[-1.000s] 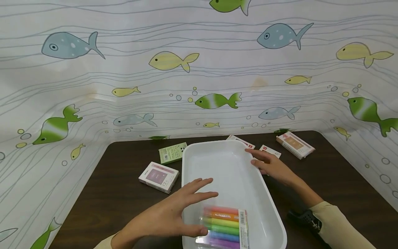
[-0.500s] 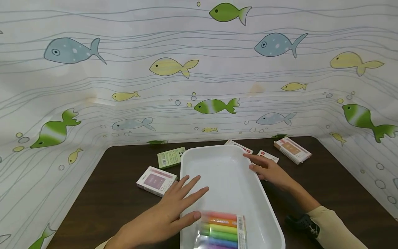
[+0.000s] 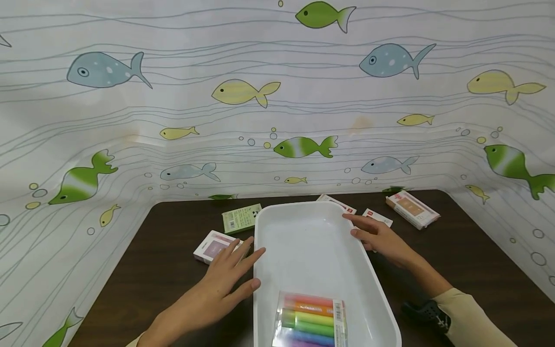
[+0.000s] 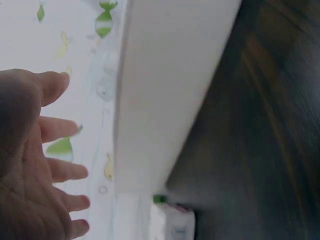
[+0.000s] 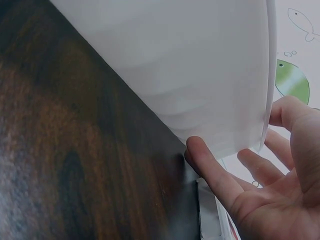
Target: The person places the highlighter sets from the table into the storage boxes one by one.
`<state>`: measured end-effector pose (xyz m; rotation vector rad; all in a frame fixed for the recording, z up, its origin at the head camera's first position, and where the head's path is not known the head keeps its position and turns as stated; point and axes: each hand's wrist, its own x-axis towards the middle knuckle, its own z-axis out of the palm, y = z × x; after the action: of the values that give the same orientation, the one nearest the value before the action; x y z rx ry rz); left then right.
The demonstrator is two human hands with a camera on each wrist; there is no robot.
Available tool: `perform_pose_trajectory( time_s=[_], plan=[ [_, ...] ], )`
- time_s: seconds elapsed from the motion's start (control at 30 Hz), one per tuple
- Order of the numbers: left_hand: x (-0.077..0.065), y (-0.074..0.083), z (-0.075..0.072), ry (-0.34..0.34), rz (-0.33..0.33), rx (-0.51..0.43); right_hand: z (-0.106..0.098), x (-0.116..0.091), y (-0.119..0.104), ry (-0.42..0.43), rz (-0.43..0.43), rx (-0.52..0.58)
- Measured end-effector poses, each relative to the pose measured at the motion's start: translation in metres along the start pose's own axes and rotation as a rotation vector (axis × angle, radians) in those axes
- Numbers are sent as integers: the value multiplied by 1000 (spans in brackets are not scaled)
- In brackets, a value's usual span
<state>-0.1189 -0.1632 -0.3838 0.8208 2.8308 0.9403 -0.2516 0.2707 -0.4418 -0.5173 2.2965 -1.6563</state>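
Note:
A white tray (image 3: 314,260) lies lengthwise before me on the dark table. Near its front end sits a clear pack of thick rainbow-coloured sticks (image 3: 310,318), their kind not readable. My left hand (image 3: 212,289) hovers beside the tray's left rim with fingers spread, holding nothing; the left wrist view shows its palm (image 4: 25,170) facing the tray's outer wall (image 4: 155,90). At the far right corner, my right hand (image 3: 383,241) touches the rim with loosely extended fingers. In the right wrist view, its fingertips (image 5: 197,147) lie along the tray's outer side (image 5: 200,65).
Left of the tray are a white-and-purple box (image 3: 212,248), partly behind my left fingers, and a green box (image 3: 240,218). Behind and right of it lie white boxes (image 3: 377,216) (image 3: 340,202) and an orange-and-white box (image 3: 412,208). A fish-print sheet (image 3: 277,111) walls the table.
My left hand has drawn back leftward from over the pack to outside the tray's left rim. My right hand stays at the far right corner; the tray and pack keep their places.

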Motion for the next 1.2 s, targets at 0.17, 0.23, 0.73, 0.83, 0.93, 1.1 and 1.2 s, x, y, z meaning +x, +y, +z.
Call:
perform_pose_trajectory(
  time_s=[0.17,0.23,0.73,0.83,0.93,1.1,1.2],
  plan=[
    [1,-12,5,78,20,85,-1,1,1,6,4,-8],
    [1,-17,6,98,29,112,-1,1,2,4,5,-6],
    [12,-59,14,213,-3,332,-1,0,-1,-3,-6,6],
    [12,-66,14,226,-24,332,-1,1,0,-1,-6,5],
    [13,-71,14,224,-39,338,-2,0,2,-2,-1,5],
    [13,-78,15,207,-78,369,-2,-1,5,-7,-3,0],
    [13,-82,13,204,-116,395,-1,0,4,-7,-16,2]
  ],
)
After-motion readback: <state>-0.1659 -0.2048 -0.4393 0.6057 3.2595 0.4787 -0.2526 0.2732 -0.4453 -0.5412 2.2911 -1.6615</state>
